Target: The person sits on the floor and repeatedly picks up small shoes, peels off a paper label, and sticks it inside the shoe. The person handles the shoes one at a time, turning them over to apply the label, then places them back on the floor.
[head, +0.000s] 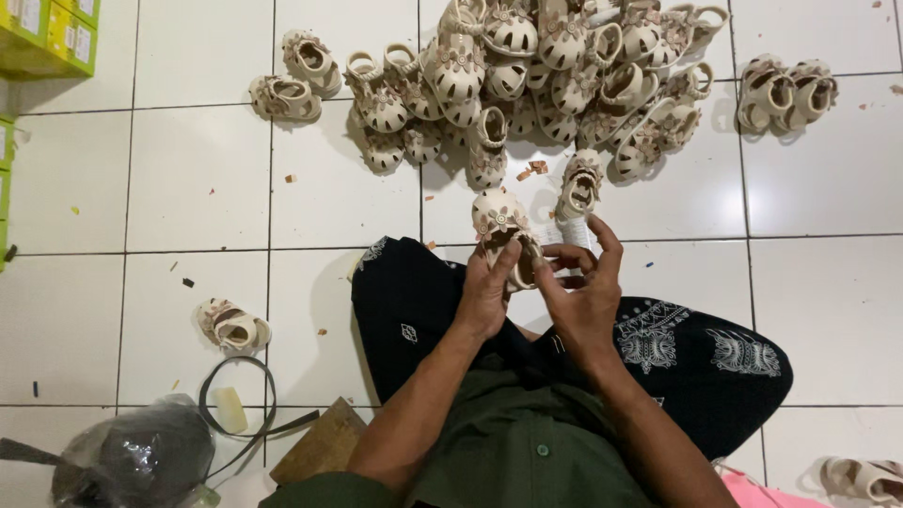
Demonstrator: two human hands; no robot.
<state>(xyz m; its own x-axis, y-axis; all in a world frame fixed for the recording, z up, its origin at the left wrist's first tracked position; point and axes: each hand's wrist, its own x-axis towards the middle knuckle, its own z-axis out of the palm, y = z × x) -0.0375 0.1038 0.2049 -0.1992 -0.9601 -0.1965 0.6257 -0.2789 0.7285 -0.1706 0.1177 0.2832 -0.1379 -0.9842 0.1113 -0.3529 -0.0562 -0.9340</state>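
Observation:
I sit on a white tiled floor with a small cream sandal (499, 224) held up in front of me. My left hand (486, 292) grips its near side, thumb along the strap. My right hand (581, 293) touches the sandal's open heel end, fingers curled at the strap, with a small white tag (564, 235) between them. Just beyond lies a loose cream sandal (579, 184). A big heap of matching cream sandals (541, 80) with flower trim is piled further ahead.
A pair of sandals (785, 92) sits at the far right and another pair (293, 80) at the left of the heap. One sandal (231, 325) lies at my left, near a dark plastic bag (141, 461) and a wooden board (320, 444). Green-yellow boxes (52, 36) stand top left.

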